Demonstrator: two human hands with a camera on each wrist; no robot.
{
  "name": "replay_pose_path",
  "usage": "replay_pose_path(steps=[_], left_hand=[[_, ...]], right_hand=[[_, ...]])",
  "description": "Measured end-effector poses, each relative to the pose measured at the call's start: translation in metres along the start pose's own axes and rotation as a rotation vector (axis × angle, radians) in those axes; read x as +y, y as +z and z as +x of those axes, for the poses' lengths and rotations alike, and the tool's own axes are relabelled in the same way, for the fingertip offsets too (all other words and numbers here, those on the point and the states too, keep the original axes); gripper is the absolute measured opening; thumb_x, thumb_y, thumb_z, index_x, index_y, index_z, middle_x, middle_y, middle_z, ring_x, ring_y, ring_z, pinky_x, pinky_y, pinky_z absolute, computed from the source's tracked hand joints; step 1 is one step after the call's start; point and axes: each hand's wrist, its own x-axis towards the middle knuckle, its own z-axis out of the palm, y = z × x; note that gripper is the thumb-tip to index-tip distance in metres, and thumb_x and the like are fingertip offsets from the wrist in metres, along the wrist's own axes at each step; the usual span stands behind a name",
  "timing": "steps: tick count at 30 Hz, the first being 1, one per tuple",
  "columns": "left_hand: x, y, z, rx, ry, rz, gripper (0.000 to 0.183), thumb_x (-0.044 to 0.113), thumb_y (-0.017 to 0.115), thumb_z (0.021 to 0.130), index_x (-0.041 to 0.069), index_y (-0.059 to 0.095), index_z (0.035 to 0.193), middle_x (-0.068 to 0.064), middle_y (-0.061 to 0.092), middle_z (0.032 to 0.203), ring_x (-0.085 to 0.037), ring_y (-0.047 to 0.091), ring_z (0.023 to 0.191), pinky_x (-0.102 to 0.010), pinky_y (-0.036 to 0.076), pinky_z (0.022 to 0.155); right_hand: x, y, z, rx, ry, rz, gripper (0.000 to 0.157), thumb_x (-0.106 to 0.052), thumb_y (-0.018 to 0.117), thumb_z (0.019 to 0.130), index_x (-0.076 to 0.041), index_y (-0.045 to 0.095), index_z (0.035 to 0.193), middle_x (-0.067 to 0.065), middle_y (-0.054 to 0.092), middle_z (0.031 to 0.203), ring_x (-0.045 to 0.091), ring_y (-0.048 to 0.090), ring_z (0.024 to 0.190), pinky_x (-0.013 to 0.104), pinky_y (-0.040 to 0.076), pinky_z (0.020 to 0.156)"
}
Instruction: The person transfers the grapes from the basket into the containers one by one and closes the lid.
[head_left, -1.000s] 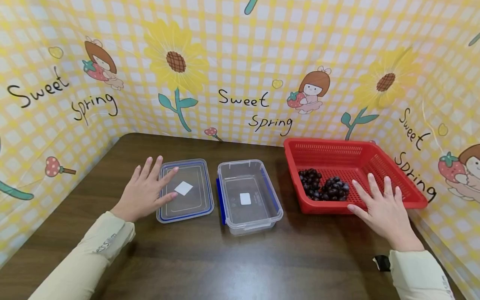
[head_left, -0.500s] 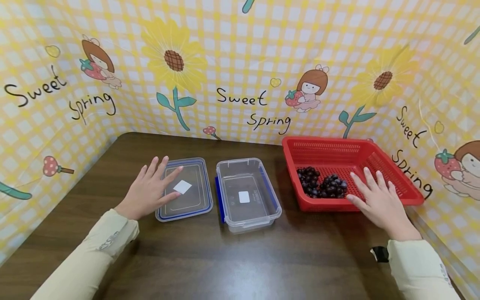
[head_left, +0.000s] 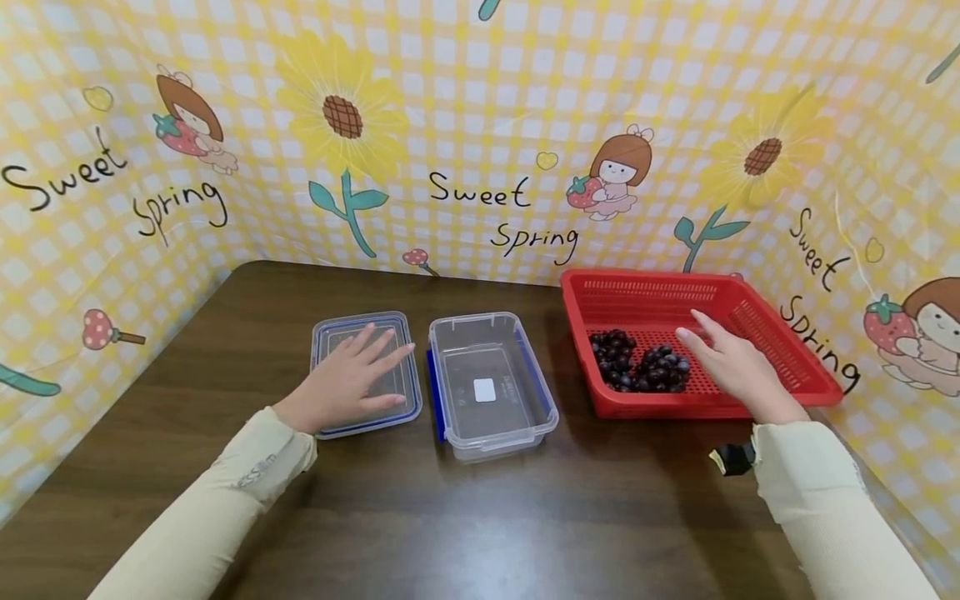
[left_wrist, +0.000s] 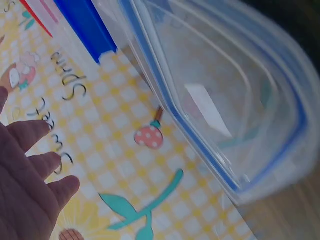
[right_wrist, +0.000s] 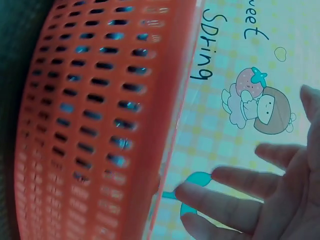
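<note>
My left hand point(head_left: 348, 379) is over the clear lid point(head_left: 408, 398) with the blue seal, fingers spread and holding nothing. In the left wrist view its fingers point(left_wrist: 40, 150) stand apart from the lid point(left_wrist: 220, 115). My right hand point(head_left: 731, 362) hovers over the near right part of the red basket point(head_left: 637, 407), thumb and fingers extended. Two bunches of dark grapes lie in the basket: one bunch point(head_left: 613, 358) at its left wall, the other bunch point(head_left: 662, 369) nearer the right fingertips. In the right wrist view the basket's slotted side point(right_wrist: 95, 115) stands beside the extended fingers point(right_wrist: 225, 200).
Between lid and basket stands a clear plastic container point(head_left: 495, 446) without a lid on it, a blue latch flap point(head_left: 437, 396) on its left side and a white label inside. A yellow checked cloth point(head_left: 480, 108) walls the brown table point(head_left: 465, 525) at back and sides.
My left hand has moved right, further over the lid. The right hand has shifted left and forward over the basket and turned so its thumb side shows. The objects stay in place.
</note>
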Motion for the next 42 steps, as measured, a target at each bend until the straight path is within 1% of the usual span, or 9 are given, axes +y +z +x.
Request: replay_pose_path(steps=[3, 7, 10, 15, 20, 25, 30, 38, 42], left_hand=[[0.005, 0.004, 0.007, -0.027, 0.035, -0.019, 0.07, 0.048, 0.057, 0.092, 0.007, 0.04, 0.146, -0.029, 0.034, 0.146, -0.052, 0.022, 0.136, -0.063, 0.027, 0.104], [0.013, 0.008, 0.015, -0.066, 0.052, -0.041, 0.069, 0.051, 0.054, 0.093, 0.009, 0.041, 0.146, -0.027, 0.034, 0.147, -0.051, 0.021, 0.137, -0.062, 0.025, 0.106], [0.02, 0.011, 0.021, -0.105, 0.059, -0.058, 0.069, 0.053, 0.052, 0.093, 0.011, 0.041, 0.146, -0.025, 0.032, 0.149, -0.05, 0.019, 0.138, -0.062, 0.023, 0.107], [0.027, 0.02, 0.027, -0.152, 0.085, -0.083, 0.068, 0.054, 0.049, 0.094, 0.01, 0.043, 0.145, -0.025, 0.031, 0.15, -0.05, 0.018, 0.138, -0.063, 0.023, 0.106], [0.03, 0.023, 0.033, -0.165, 0.079, -0.087, 0.068, 0.056, 0.048, 0.094, 0.01, 0.045, 0.144, -0.026, 0.031, 0.15, -0.05, 0.019, 0.138, -0.064, 0.023, 0.106], [0.033, 0.02, 0.036, -0.186, 0.06, -0.084, 0.065, 0.053, 0.048, 0.094, 0.01, 0.047, 0.143, -0.023, 0.033, 0.15, -0.049, 0.017, 0.138, -0.065, 0.022, 0.106], [0.037, 0.017, 0.033, -0.202, 0.018, -0.094, 0.06, 0.051, 0.048, 0.095, 0.013, 0.048, 0.142, -0.017, 0.033, 0.151, -0.047, 0.015, 0.14, -0.065, 0.018, 0.107], [0.041, 0.02, 0.034, -0.202, -0.044, -0.113, 0.063, 0.055, 0.045, 0.095, 0.015, 0.045, 0.144, -0.016, 0.029, 0.153, -0.046, 0.013, 0.141, -0.066, 0.016, 0.107], [0.042, 0.024, 0.032, -0.193, -0.062, -0.097, 0.066, 0.058, 0.042, 0.095, 0.015, 0.044, 0.145, -0.015, 0.029, 0.153, -0.047, 0.016, 0.14, -0.065, 0.018, 0.107]], right_hand=[[-0.006, 0.002, 0.007, -0.062, -0.003, 0.058, 0.084, -0.062, 0.03, 0.097, -0.004, 0.007, 0.153, 0.037, 0.027, 0.145, 0.053, 0.032, 0.129, 0.068, 0.028, 0.099], [-0.014, 0.002, 0.019, -0.166, -0.012, 0.129, 0.087, -0.059, 0.037, 0.097, -0.002, 0.002, 0.153, 0.038, 0.03, 0.142, 0.05, 0.049, 0.117, 0.062, 0.04, 0.094], [-0.019, -0.002, 0.029, -0.274, -0.006, 0.198, 0.089, -0.054, 0.044, 0.097, -0.002, -0.003, 0.152, 0.038, 0.03, 0.142, 0.048, 0.056, 0.11, 0.056, 0.047, 0.089], [-0.025, -0.009, 0.04, -0.378, 0.019, 0.279, 0.09, -0.049, 0.049, 0.097, -0.004, -0.006, 0.152, 0.036, 0.024, 0.146, 0.049, 0.053, 0.114, 0.055, 0.049, 0.087], [-0.029, -0.011, 0.047, -0.441, 0.048, 0.34, 0.092, -0.048, 0.05, 0.096, -0.006, -0.01, 0.152, 0.035, 0.006, 0.152, 0.05, 0.049, 0.118, 0.057, 0.048, 0.088], [-0.03, -0.009, 0.055, -0.455, 0.059, 0.382, 0.091, -0.046, 0.051, 0.096, -0.007, -0.01, 0.152, 0.032, 0.003, 0.154, 0.049, 0.05, 0.119, 0.051, 0.052, 0.084], [-0.036, -0.003, 0.062, -0.458, 0.093, 0.359, 0.093, -0.044, 0.055, 0.094, -0.007, -0.006, 0.153, 0.032, 0.009, 0.153, 0.048, 0.051, 0.118, 0.045, 0.055, 0.079], [-0.047, 0.0, 0.071, -0.446, 0.132, 0.327, 0.092, -0.038, 0.058, 0.094, -0.006, -0.006, 0.153, 0.032, 0.01, 0.152, 0.048, 0.048, 0.118, 0.049, 0.054, 0.081], [-0.048, 0.003, 0.075, -0.448, 0.142, 0.315, 0.092, -0.037, 0.059, 0.094, -0.005, -0.005, 0.153, 0.032, 0.012, 0.152, 0.049, 0.046, 0.119, 0.048, 0.054, 0.081]])
